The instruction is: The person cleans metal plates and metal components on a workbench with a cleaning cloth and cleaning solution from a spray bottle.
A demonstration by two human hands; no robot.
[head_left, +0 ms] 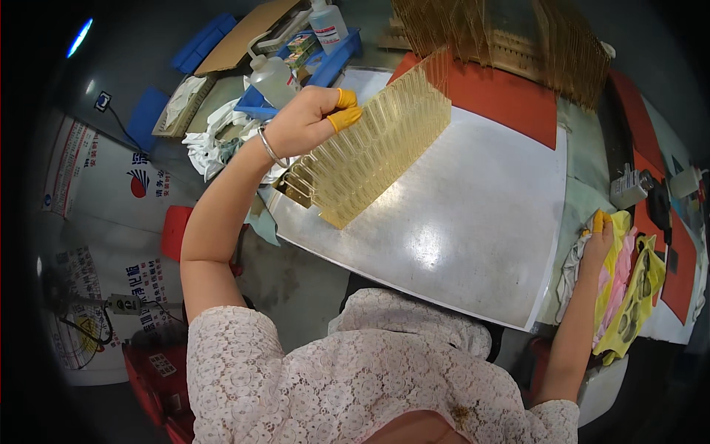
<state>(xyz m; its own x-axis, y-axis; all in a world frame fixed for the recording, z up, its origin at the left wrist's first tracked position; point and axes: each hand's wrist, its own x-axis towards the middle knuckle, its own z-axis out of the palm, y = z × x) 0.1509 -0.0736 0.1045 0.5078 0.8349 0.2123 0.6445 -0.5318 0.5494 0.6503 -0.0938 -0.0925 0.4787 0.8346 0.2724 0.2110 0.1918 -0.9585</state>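
Note:
A thin gold-coloured metal sheet with rows of long cut-out slots (392, 144) is held up at a tilt above the white board. Yellow finger cots cover the thumb and forefinger of my left hand (307, 122), which pinches the sheet by its upper left edge. Far to the right, my right hand (600, 240), also with yellow finger cots, is at a heap of cloths. Its fingers are closed at the top of a yellow cloth (620, 244); the grip is partly hidden. Pink cloth (617, 285) and a stained yellow cloth (636, 296) hang beside it.
The white board (473, 222) covers the table before me. Behind it lie a red mat (503, 103) and racks of upright gold sheets (444, 29). Bottles (274, 78) stand by a blue tray (336, 70) at left, near white rags (211, 140). A grey bottle (630, 189) is at right.

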